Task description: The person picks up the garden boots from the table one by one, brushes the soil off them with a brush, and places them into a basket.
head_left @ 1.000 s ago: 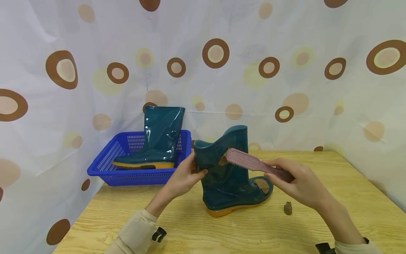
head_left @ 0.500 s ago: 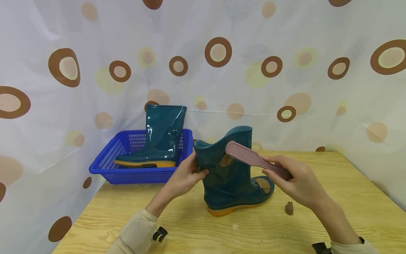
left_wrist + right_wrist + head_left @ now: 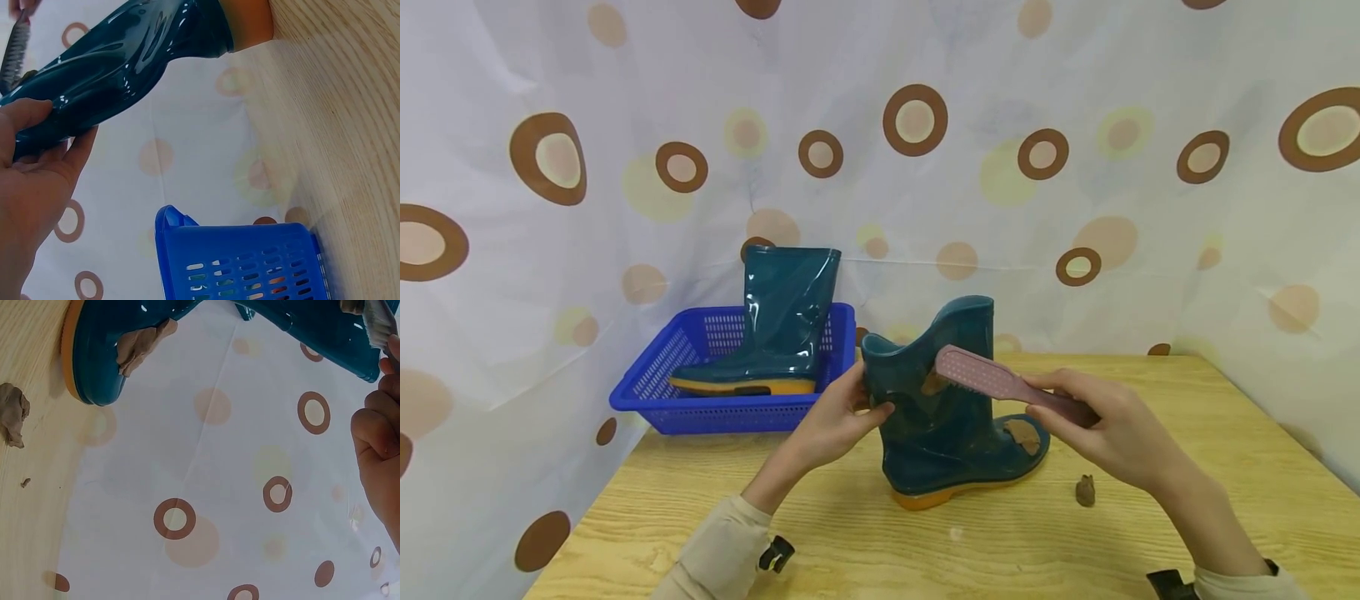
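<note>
A dark teal rubber boot (image 3: 936,446) with an orange sole stands on the table, tilted a little. My left hand (image 3: 838,421) grips its shaft near the top, thumb on the near side, as the left wrist view also shows. In my right hand (image 3: 1112,429) is a pink brush (image 3: 981,372), held by its handle. Its bristles face the shaft at a brown mud patch (image 3: 934,383), which the brush head partly covers. Another mud patch (image 3: 140,347) clings to the boot's toe.
Behind on the left, a blue plastic basket (image 3: 722,422) holds a second teal boot (image 3: 786,308). A loose mud lump (image 3: 1085,490) lies on the wooden table (image 3: 1015,550) right of the boot, with a small crumb (image 3: 25,482) near it. A patterned sheet hangs behind.
The brush rose along the shaft, baring more of the mud patch, then came back down over it. My left hand and the boot have stayed almost still.
</note>
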Demonstrator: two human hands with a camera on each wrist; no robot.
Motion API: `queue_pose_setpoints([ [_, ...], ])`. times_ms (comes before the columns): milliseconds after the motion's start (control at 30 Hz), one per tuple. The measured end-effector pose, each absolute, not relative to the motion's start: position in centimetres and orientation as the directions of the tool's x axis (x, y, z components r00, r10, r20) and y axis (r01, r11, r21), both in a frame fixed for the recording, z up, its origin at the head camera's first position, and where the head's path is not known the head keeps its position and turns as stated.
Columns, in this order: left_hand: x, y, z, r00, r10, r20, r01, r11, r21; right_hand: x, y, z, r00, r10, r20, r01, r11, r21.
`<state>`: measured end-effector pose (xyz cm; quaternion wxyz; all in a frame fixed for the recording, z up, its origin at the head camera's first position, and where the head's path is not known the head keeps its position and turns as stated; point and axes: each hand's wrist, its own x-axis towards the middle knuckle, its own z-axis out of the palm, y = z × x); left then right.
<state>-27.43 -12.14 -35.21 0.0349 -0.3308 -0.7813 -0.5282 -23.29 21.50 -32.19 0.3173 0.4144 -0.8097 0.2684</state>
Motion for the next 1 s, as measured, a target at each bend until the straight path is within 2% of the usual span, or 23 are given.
queue_pose_setpoints([
  [100,-27.5,-12.1,-35.2,-0.780,0.480,0.403,0.554,0.227,0.801,-23.3,21.8,-32.1,-0.467,-0.507,0.724,-0.838,0.515,-0.180],
  [367,-27.6,-12.0,-35.4,-0.789,0.474,0.390,0.535,0.221,0.815,-23.4,22.5,-32.1,-0.442,-0.540,0.717,-0.868,0.459,-0.189],
  [633,-27.7,-12.1,-35.5,-0.794,0.451,0.408,0.544,0.227,0.808,-23.4,22.8,-31.9,-0.442,-0.569,0.693,-0.879,0.427,-0.211],
  [833,-27.7,-11.8,-35.4,-0.804,0.445,0.394,0.530,0.238,0.814,-23.2,23.1,-31.6,-0.448,-0.571,0.688,-0.876,0.433,-0.211],
  [1000,-27.6,-11.9,-35.1,-0.791,0.453,0.410,0.544,0.216,0.811,-22.8,22.8,-31.1,-0.433,-0.559,0.707,-0.875,0.450,-0.180],
])
